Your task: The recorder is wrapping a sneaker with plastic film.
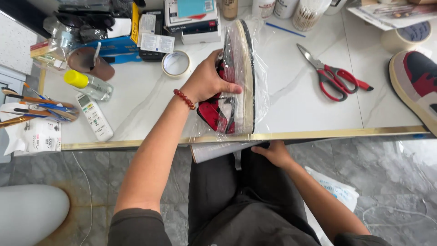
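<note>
Left hand (207, 82) grasps a plastic-wrapped sneaker (236, 77) on its side on the desk (291, 100). Right hand (273, 152) grips a film roll (218, 150) at the sneaker's 6 o'clock. Scissors (332, 75) at 3 o'clock.

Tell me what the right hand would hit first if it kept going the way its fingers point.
The right hand points left, under the table edge. First in line looks like the white paper roll on the lap, though depth is unclear.

Wrapped sneaker (236, 77) stands on its side at table (291, 105) centre; scissors (332, 75) at three o'clock; tape roll (176, 64) at nine; remote (94, 116) beyond, nearer the edge.
</note>
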